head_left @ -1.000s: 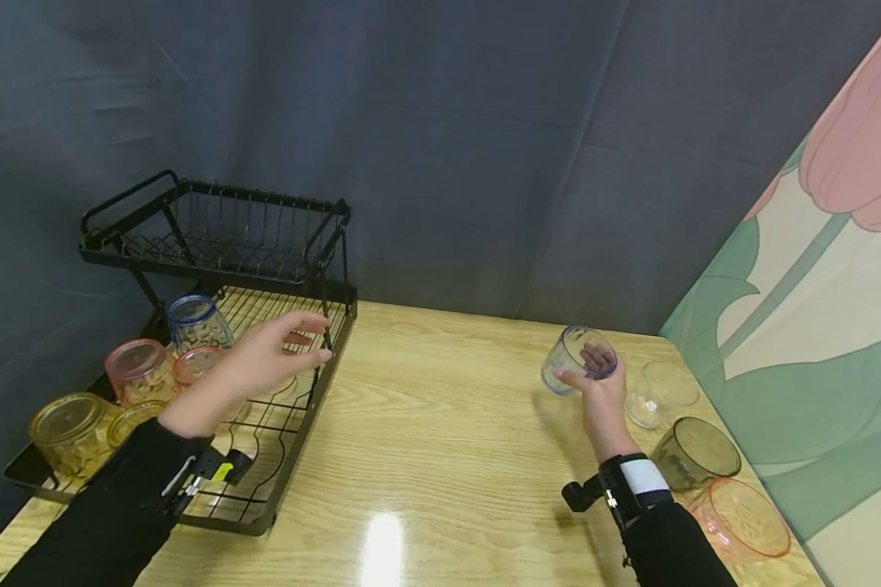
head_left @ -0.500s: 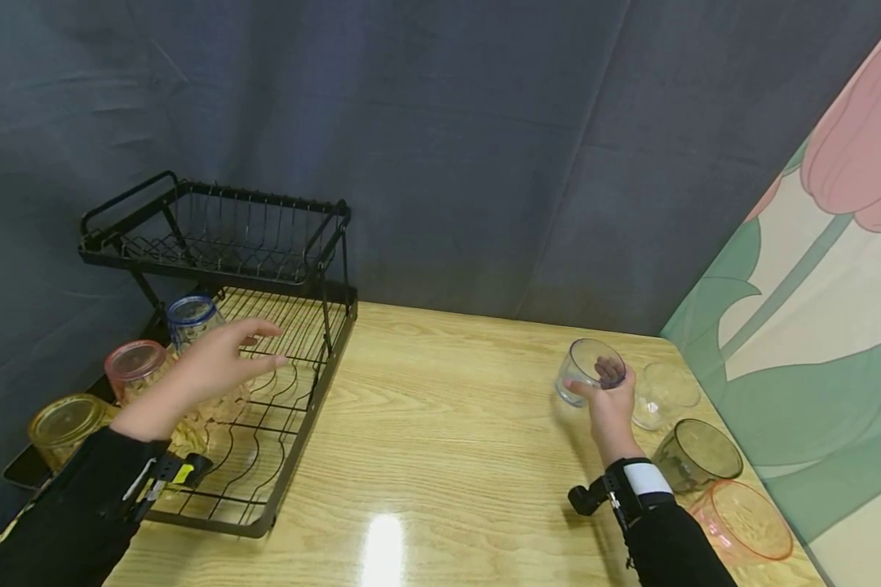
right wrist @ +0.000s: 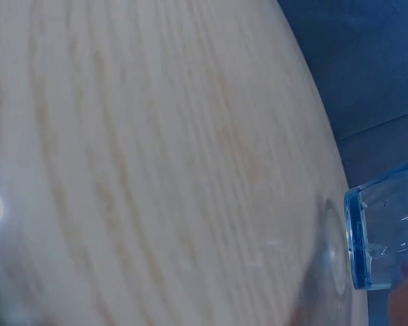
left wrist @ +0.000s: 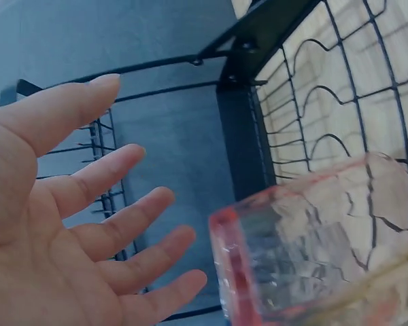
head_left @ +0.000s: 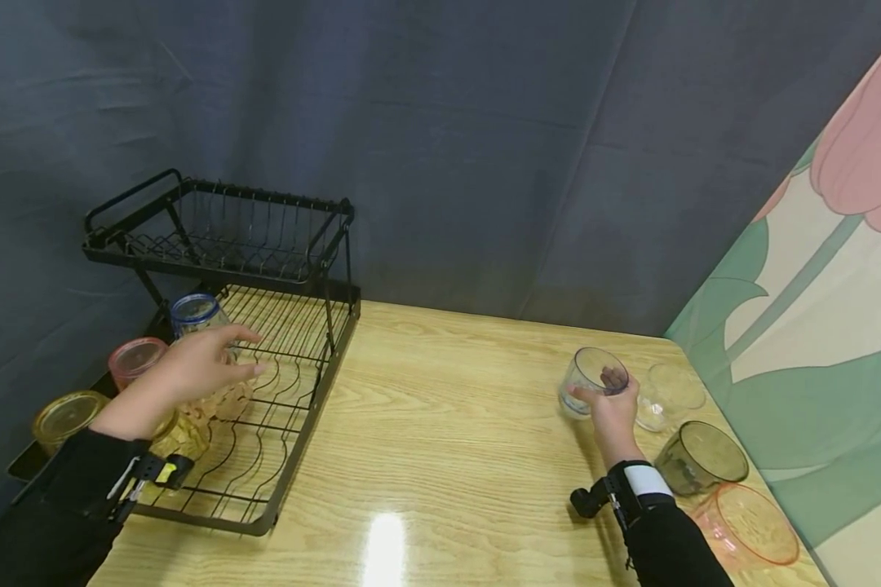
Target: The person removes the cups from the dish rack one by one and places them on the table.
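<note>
My right hand [head_left: 615,414] grips a clear glass with a bluish-purple rim [head_left: 576,390], mouth up, low over the right part of the table. In the right wrist view the blue-tinted base of this glass [right wrist: 355,239] shows close to the wood. Over the black dish rack [head_left: 260,526], my left hand [head_left: 191,371] hovers with fingers spread, holding nothing. Beneath and around it, upside-down glasses stand on the lower tier: a blue-rimmed one [head_left: 194,310], a pink one [head_left: 134,359] and yellow ones [head_left: 66,417]. A pink-rimmed glass [left wrist: 285,251] sits beside the fingers in the left wrist view.
Along the table's right edge stand a clear glass [head_left: 653,412], an olive glass [head_left: 693,461] and a pink-orange glass [head_left: 741,530]. The rack's upper tier [head_left: 220,236] rises at the back left. A dark curtain [head_left: 448,163] hangs behind the table.
My left hand has drawn back to the left across the rack. The right hand has lowered its glass towards the table and slightly right, and the glass now tilts less.
</note>
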`<state>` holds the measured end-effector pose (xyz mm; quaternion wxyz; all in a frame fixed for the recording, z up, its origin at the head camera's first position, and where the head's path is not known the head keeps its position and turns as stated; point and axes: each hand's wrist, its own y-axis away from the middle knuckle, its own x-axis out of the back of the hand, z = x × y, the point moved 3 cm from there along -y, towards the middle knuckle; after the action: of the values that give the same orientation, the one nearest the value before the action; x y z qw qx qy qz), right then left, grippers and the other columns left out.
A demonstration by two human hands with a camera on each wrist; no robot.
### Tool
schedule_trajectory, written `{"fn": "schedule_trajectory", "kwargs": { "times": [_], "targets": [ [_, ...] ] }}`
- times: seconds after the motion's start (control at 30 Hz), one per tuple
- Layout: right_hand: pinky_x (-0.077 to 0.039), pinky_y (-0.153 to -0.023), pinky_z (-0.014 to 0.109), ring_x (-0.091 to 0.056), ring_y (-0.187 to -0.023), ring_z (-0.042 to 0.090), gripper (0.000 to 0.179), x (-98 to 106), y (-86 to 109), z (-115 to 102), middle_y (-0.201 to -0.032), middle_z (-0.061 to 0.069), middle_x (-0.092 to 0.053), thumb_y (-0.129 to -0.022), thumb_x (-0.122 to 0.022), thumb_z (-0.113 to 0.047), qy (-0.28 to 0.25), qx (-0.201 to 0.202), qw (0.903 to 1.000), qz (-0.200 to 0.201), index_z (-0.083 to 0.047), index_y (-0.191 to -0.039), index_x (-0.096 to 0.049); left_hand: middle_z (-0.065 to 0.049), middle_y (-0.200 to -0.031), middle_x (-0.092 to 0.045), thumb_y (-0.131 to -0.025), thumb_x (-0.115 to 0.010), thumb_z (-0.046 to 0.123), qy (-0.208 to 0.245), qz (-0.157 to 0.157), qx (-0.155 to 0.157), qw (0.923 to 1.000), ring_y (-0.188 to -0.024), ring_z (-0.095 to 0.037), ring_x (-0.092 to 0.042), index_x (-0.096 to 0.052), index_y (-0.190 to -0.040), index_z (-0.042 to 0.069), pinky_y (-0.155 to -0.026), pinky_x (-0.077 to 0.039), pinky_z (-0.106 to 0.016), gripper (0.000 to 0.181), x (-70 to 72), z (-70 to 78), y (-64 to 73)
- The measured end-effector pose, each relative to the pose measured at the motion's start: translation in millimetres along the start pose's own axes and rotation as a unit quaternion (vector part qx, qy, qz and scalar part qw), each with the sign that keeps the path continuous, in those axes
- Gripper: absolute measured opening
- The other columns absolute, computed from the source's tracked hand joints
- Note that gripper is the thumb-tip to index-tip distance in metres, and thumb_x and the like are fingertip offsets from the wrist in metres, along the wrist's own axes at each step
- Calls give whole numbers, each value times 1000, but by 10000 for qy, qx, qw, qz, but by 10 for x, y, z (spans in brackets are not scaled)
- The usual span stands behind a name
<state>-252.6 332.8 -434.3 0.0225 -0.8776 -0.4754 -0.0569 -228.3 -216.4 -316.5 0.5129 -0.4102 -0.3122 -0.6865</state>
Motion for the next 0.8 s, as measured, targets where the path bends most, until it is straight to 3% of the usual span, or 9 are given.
{"fn": "schedule_trajectory", "kwargs": {
  "times": [0.2,0.5,0.8],
  "targets": [
    [-29,-114,35,-30,-136,25,91,29,-23,76,-147,16,-31,-71,-76,1,244,-35,9997,91,-4,-142,-18,-22,-96,-59,-83,-68,41,-168,-103,10,9998,-77,-27,-55,-51,-126,-6,-57,-47,-38,66,-58,-122,1],
    [-30,-113,37,-33,-133,26,91,4,-47,130,-145,16,-34,-69,-79,-2,327,53,9994,136,-3,-140,-21,-33,-115,-56,-82,-69,39,-426,-24,129,9990,-98,-46,-54,-51,-126,-5,-70,-50,-53,65,-78,-179,70],
    [-30,-113,37,-31,-135,25,93,36,-43,123,-148,14,-30,-73,-78,-8,270,-86,9996,33,-9,-143,-18,-37,-124,-50,-82,-70,36,-836,-23,432,9956,-112,-55,-43,-52,-127,-3,-83,-46,-65,62,-35,-218,11]
  ]
}}
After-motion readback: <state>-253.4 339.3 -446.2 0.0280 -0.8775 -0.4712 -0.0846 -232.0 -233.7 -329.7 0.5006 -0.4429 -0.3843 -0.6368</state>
